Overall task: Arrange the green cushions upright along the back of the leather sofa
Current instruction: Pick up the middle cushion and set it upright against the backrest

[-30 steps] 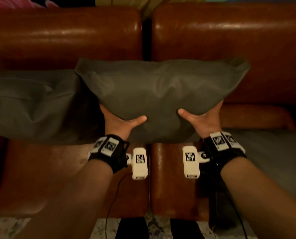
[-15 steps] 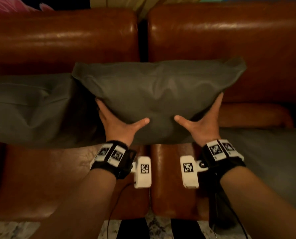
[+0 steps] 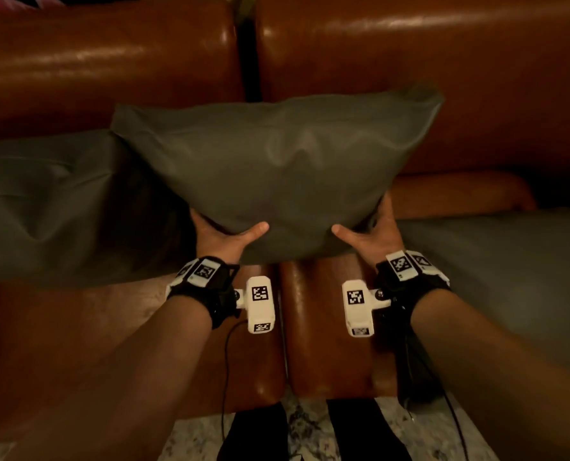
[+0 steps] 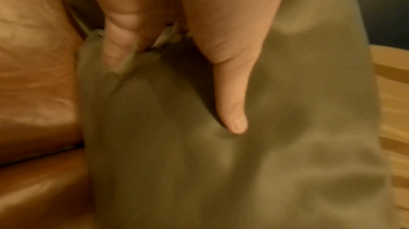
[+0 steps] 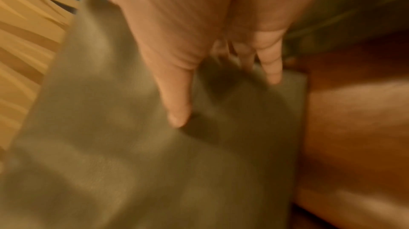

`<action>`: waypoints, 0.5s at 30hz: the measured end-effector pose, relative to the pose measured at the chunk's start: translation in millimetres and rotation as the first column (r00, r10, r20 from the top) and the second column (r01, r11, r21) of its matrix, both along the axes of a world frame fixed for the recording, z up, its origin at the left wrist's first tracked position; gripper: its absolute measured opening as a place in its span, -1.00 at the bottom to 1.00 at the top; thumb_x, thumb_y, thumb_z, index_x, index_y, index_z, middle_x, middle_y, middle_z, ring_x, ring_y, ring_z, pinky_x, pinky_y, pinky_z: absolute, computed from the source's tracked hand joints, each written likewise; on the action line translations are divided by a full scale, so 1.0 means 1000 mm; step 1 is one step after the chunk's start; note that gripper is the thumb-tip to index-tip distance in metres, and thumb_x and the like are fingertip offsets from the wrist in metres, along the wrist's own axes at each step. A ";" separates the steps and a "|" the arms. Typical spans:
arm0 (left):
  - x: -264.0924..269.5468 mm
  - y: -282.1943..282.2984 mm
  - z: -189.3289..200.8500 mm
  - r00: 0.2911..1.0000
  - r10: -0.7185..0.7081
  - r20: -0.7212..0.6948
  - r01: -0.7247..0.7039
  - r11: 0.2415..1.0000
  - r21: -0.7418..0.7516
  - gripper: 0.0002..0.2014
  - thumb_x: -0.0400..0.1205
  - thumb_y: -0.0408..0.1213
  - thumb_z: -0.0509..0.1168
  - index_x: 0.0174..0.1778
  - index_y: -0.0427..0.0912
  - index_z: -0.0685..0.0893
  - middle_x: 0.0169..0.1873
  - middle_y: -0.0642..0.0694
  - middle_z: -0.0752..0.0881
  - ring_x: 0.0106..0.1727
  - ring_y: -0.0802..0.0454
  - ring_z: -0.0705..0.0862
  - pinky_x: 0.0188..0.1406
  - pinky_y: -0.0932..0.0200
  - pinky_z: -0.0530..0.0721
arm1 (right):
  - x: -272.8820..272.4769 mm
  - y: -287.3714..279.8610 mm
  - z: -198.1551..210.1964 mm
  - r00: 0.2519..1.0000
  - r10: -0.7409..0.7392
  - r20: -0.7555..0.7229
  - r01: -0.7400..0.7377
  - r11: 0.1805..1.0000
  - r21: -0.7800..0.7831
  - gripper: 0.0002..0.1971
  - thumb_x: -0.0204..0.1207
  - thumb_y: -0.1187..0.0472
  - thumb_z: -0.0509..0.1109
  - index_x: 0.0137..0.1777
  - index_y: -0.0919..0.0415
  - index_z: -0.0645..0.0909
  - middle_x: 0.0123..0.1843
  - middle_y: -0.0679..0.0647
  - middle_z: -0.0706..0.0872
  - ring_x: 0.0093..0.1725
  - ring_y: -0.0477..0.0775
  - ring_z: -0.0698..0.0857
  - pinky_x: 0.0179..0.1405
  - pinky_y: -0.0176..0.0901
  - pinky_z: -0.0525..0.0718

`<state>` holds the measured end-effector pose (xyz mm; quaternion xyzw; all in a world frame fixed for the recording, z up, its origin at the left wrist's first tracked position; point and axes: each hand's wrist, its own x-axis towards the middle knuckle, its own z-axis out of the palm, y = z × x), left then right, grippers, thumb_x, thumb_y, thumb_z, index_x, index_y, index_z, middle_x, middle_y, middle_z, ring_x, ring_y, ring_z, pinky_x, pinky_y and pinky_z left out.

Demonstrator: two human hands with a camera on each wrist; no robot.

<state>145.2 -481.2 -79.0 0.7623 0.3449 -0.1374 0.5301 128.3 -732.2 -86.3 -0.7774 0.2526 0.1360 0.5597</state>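
Cushion (image 3: 277,168) of smooth, matte green fabric — plump, rectangular — is held upright over the glossy brown leather sofa (image 3: 410,61), near its back; left hand (image 3: 222,239) and right hand (image 3: 371,236) fingers grip its lower edge, thumbs in front.

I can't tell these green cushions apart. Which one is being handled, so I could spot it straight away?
Find the brown leather sofa and the dark gap between its two back sections. The held cushion stands in front of that gap. Unlike the left cushion and the right cushion, it is gripped at its bottom edge by the left hand and right hand.
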 end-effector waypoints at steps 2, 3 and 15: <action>-0.015 0.002 0.007 0.987 0.030 -0.158 -0.037 0.999 -0.040 0.05 0.25 0.01 0.73 0.66 -0.13 0.43 0.47 -0.04 0.64 0.47 -0.08 0.65 0.48 0.07 0.56 | -0.034 -0.009 0.013 0.996 0.041 -0.080 -0.043 0.999 -0.023 -0.24 0.48 0.35 0.60 0.65 0.28 0.36 0.46 -0.04 0.58 0.34 -0.18 0.60 0.31 -0.51 0.52; -0.043 -0.021 0.027 0.960 -0.070 -0.270 0.050 0.995 -0.081 -0.02 0.27 0.12 0.68 0.61 -0.13 0.52 0.39 -0.06 0.70 0.41 -0.16 0.69 0.46 -0.04 0.62 | -0.090 -0.030 0.041 0.987 -0.042 -0.153 0.034 0.998 -0.053 -0.34 0.52 0.29 0.58 0.60 0.30 0.45 0.47 0.08 0.65 0.34 -0.04 0.66 0.34 -0.36 0.56; -0.092 -0.118 0.033 0.842 -0.413 -0.346 0.299 0.892 -0.338 -0.72 0.75 -0.31 0.31 0.38 -0.23 0.66 0.26 -0.23 0.75 0.15 -0.10 0.72 0.00 0.04 0.71 | -0.150 -0.140 0.069 0.965 -0.172 -0.199 0.141 0.977 -0.159 -0.80 0.60 0.25 0.51 0.17 0.29 0.73 -0.01 0.34 0.81 -0.05 0.19 0.74 0.00 0.06 0.75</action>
